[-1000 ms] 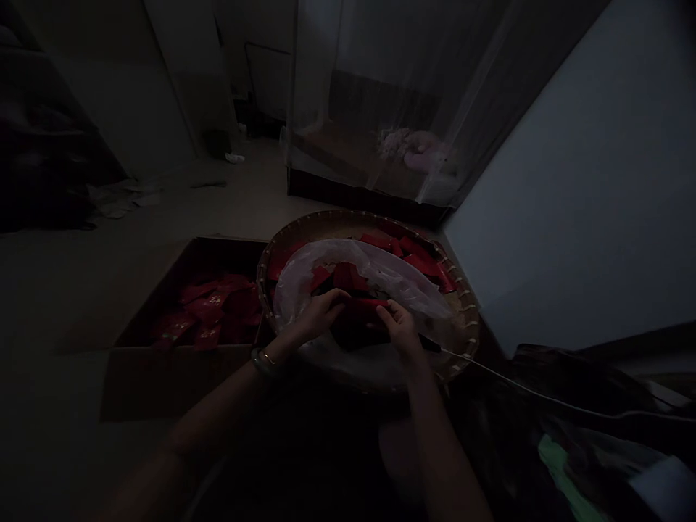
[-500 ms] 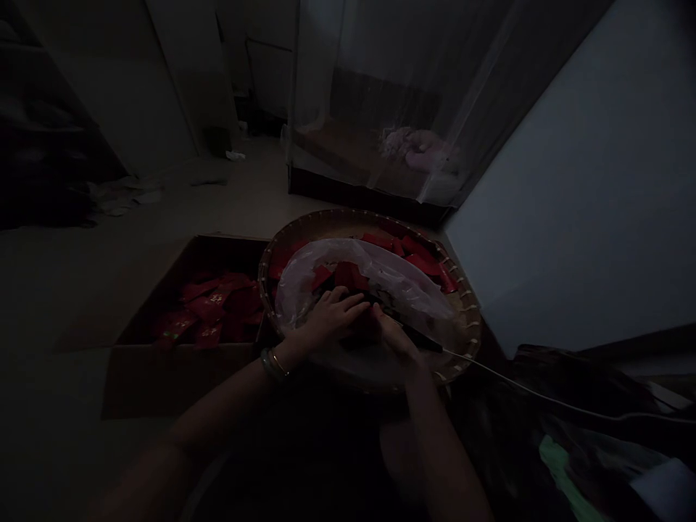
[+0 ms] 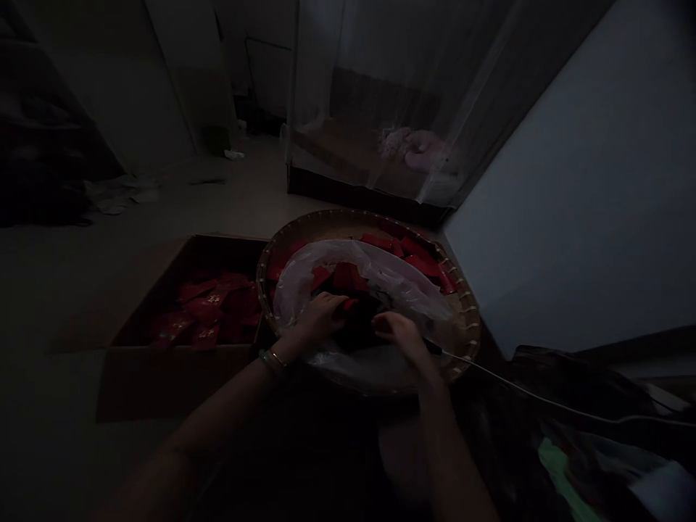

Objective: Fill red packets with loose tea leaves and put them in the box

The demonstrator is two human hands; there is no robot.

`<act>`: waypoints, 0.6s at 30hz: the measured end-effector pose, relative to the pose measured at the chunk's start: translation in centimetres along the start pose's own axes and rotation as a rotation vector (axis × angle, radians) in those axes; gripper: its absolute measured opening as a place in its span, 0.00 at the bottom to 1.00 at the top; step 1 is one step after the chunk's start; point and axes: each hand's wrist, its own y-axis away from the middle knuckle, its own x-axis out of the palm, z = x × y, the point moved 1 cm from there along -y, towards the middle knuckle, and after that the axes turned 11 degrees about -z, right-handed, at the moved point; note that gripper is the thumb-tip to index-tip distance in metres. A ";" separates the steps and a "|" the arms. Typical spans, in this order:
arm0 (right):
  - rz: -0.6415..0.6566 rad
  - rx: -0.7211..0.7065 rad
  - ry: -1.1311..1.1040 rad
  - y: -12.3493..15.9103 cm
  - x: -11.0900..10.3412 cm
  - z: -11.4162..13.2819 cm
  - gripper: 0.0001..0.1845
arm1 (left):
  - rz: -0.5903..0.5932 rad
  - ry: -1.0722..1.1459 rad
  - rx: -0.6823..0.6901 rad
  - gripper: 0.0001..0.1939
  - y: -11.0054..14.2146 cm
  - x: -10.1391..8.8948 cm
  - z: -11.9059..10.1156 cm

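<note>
The room is very dark. A round woven tray (image 3: 462, 304) lies on the floor in front of me with a clear plastic bag (image 3: 402, 283) and several red paper envelopes (image 3: 348, 275) in it. My left hand (image 3: 318, 317), with bangles at the wrist, is curled over a dark red piece at the bag's mouth, fingertips pinching it. Just to the right, my right hand (image 3: 399, 332) rests with its fingers bent down into the same dark spot; what it holds is hidden.
A cardboard box (image 3: 163, 377) with red envelopes (image 3: 212, 312) stands left of the tray. A white cable (image 3: 544, 399) runs from the tray to the right. A netted frame (image 3: 380, 109) stands behind, a pale wall panel (image 3: 587, 203) to the right, scattered items by my right knee.
My hands met at the middle half a second ago and have now drawn slightly apart. The wide red piece they held a second ago is no longer stretched between them.
</note>
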 end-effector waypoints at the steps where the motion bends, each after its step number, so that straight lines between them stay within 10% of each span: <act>1: 0.044 -0.060 0.191 0.1 0.0 -0.4 0.16 | -0.007 0.012 -0.011 0.22 0.0 0.1 0.1; 10: 0.262 -0.286 0.938 -0.6 2.4 -1.3 0.47 | -0.166 0.160 -0.042 0.24 0.3 0.1 1.5; 18: 0.330 -0.313 0.977 -0.9 4.0 -1.6 0.39 | -0.157 0.144 -0.064 0.25 0.3 0.0 1.1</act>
